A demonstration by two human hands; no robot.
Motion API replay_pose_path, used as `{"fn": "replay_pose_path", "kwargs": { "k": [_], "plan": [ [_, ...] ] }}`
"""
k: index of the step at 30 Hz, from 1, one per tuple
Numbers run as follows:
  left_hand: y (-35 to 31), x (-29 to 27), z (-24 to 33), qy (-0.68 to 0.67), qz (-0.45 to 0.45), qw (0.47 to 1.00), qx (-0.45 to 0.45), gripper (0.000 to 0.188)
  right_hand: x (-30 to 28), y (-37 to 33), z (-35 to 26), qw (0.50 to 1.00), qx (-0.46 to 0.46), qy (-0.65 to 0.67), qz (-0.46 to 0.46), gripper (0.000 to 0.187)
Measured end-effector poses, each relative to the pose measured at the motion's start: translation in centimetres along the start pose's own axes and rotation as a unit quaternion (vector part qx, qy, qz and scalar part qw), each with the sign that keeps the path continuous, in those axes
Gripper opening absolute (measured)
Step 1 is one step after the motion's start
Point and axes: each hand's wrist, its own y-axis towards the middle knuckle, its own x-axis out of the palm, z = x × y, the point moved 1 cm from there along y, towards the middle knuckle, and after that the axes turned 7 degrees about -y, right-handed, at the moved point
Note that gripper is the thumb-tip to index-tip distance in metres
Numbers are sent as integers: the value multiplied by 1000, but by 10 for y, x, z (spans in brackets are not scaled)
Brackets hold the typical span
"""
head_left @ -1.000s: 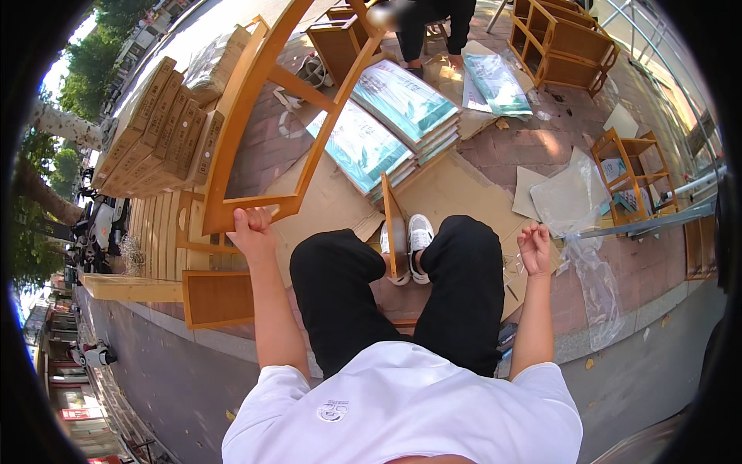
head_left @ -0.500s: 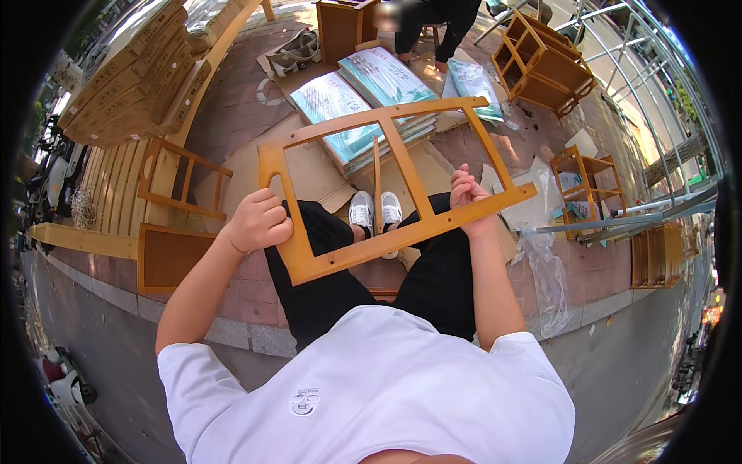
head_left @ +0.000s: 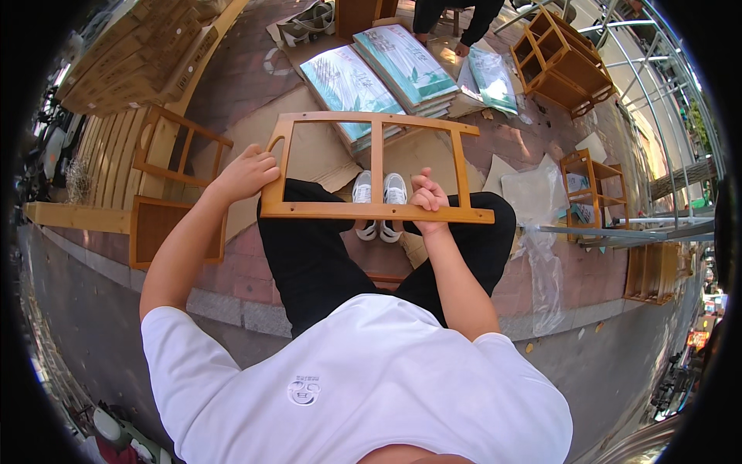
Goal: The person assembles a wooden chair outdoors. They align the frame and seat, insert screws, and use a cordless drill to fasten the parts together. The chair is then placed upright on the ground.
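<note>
My left grip [head_left: 258, 168] is clasped around the slotted end rail of the wooden frame [head_left: 377, 162], which stretches rightward from it, above the knees. My right grip [head_left: 427, 192] curls at the near rail; from here I cannot tell whether it clamps. Beyond both grips lie flat white-and-teal packages [head_left: 406, 66]; left of the left grip stands another frame [head_left: 186, 151].

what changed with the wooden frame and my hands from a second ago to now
The wooden frame swung from raised at your left, rightward and down, to in front of your knees. Your right hand, empty then, moved inward and now has its fingers on the near rail. Your left hand still holds the frame's left end; the flat packages ahead stayed put.
</note>
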Motion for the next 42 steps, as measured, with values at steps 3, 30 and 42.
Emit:
{"fn": "replay_pose_path", "kwargs": {
  "k": [3,30,42],
  "plan": [
    [0,-5,3,-52,-56,996,-48,16,-16,3,-4,1000,4,1,7,35],
    [171,36,172,-359,90,898,-240,34,-7,-111,27,897,80,-283,330,9],
    [201,37,185,-350,51,910,-214,31,99,-109,33,942,52,-291,160,15]
  ]
}}
